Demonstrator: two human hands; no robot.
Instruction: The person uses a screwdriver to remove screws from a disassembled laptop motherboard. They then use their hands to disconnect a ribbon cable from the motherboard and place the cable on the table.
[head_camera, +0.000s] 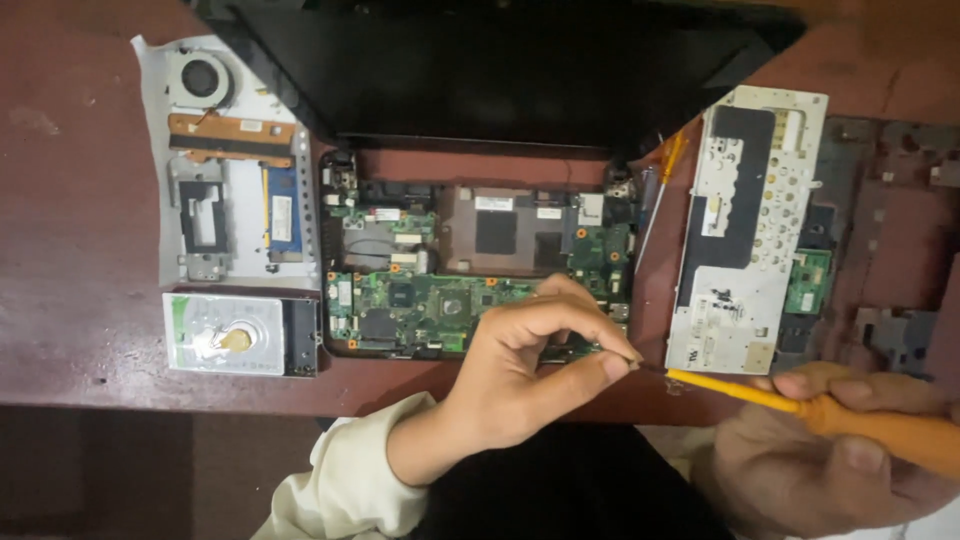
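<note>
An opened laptop base with its green motherboard (440, 300) lies in the middle of the reddish-brown table (70, 230), its black lid (500, 70) folded back behind. My left hand (520, 370), in a cream sleeve, hovers over the board's front right corner. Its thumb and forefinger are pinched together right at the metal tip of an orange-handled screwdriver (760, 395). Anything tiny between the fingertips is too small to tell. My right hand (830, 450) grips the screwdriver handle at the lower right, the shaft pointing left.
Left of the base lie a grey bracket plate with a fan and copper heat pipe (225, 130) and a silver hard drive (240, 335). On the right rest an upturned keyboard (745, 230) and a dark palm-rest frame (890, 240).
</note>
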